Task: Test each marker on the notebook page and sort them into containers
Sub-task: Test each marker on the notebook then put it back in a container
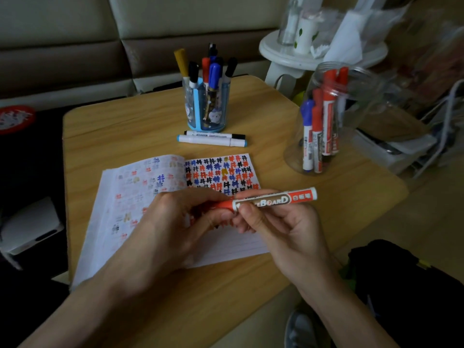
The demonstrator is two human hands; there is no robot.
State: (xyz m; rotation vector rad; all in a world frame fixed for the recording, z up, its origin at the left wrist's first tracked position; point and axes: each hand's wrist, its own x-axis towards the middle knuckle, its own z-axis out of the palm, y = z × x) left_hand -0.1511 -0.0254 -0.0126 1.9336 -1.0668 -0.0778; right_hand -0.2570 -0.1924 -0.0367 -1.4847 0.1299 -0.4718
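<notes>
Both hands hold a red whiteboard marker (pixel 273 199) level above the open notebook (pixel 173 212). My left hand (pixel 180 222) grips its red cap end. My right hand (pixel 273 222) pinches the barrel. The notebook's right page is covered with red, blue, black and gold hash marks. A blue pen holder (pixel 206 106) with several markers stands behind the notebook. A clear plastic jar (pixel 326 121) at the right holds several red and blue markers. Two white markers (pixel 213 138) lie flat in front of the blue holder.
The small wooden table (pixel 326 197) ends close on the right and near side. A white round stand (pixel 301 56) with clutter is behind the jar. A sofa runs along the back. A black bag (pixel 401 285) lies lower right.
</notes>
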